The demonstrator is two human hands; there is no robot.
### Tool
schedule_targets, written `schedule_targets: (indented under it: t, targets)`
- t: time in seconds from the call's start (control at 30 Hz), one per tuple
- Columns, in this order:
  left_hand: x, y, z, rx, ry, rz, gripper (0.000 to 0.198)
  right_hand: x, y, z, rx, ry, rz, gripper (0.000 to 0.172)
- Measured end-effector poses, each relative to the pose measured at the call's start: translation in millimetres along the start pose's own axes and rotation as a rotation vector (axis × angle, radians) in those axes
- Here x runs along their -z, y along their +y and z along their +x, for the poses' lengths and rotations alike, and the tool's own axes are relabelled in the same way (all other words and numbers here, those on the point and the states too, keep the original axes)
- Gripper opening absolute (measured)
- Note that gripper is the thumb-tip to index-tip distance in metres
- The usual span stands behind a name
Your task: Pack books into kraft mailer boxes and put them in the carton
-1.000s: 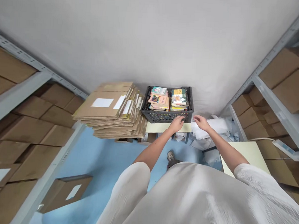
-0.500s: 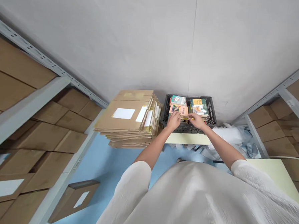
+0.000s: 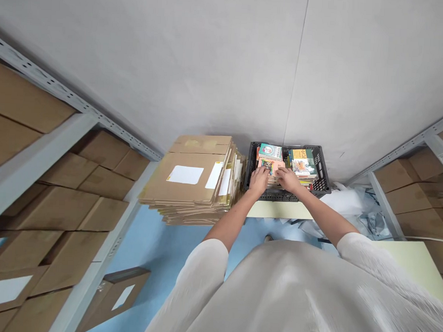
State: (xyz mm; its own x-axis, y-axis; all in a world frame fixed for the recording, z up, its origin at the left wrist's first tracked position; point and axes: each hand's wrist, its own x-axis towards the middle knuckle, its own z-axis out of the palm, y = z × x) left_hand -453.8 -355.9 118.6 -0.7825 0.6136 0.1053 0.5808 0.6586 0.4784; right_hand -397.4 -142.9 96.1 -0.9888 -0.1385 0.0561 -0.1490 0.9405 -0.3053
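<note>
A black plastic crate [image 3: 324, 177] holds books standing in two side-by-side piles. On the near left pile lies a pink book [image 3: 274, 166] with a colourful picture on its cover. My left hand [image 3: 259, 181] grips that book's left near corner, fingers curled over it. From the other side, my right hand [image 3: 288, 180] holds the right near edge, its fingertips on the book. How far down the pile the fingers reach is hidden. Behind it lies a teal book [image 3: 270, 151], and a green and yellow book [image 3: 303, 161] tops the right pile.
Flattened cardboard boxes [image 3: 190, 189] are stacked left of the crate, which rests on a pale yellow table [image 3: 274, 209]. Metal shelves [image 3: 130, 198] with cartons flank both sides. A carton [image 3: 114, 296] stands on the blue floor. White plastic wrapping [image 3: 342, 204] is heaped at the right.
My right hand has shifted from a small yellow edge between the piles onto the pink book's right side. The book now lies flatter and squarer. The view has swung slightly left.
</note>
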Motion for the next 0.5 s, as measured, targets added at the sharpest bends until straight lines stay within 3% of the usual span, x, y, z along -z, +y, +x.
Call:
schedule_targets:
  t: [0.3,0.5]
  targets:
    - [13.0,1.9,-3.6,-0.066,-0.05,0.066,0.042,11.8,-2.7,-6.5,0.006,0.02,-0.044,0.039]
    - [12.2,0.9,-4.7,-0.082,-0.035,0.082,0.046,17.9,-5.5,-10.3,-0.027,0.007,-0.084,0.04]
